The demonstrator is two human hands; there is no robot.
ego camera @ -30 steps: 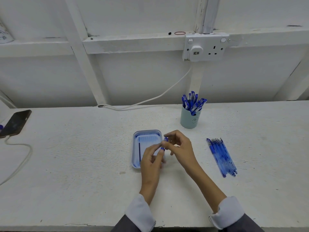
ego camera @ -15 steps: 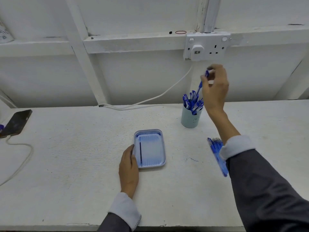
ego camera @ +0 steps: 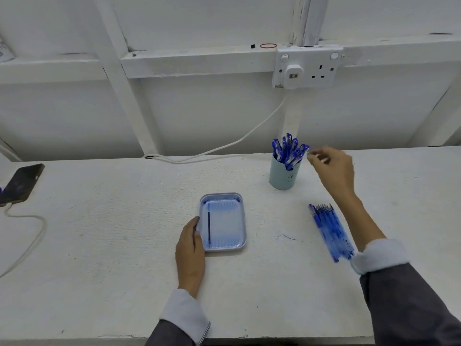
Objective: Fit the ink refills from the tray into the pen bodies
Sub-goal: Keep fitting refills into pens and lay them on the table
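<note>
Hands apart: left hand (ego camera: 190, 248) rests flat against tray (ego camera: 244, 221); right hand (ego camera: 334, 168) hovers loose-fingered, empty, beside pen cup (ego camera: 283, 178).

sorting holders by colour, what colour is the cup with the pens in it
The cup is pale blue-green, seen clearly in the head view.

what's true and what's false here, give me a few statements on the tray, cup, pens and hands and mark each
1. The tray holds a single ink refill. True.
2. The cup lies tipped on its side. False: it stands upright with capped pens in it.
3. The left hand rests at the tray's left edge. True.
4. The pen bodies lie left of the tray. False: they lie on the table to its right.
5. The right hand lies flat on the table. False: it is up beside the pens in the cup.
</note>
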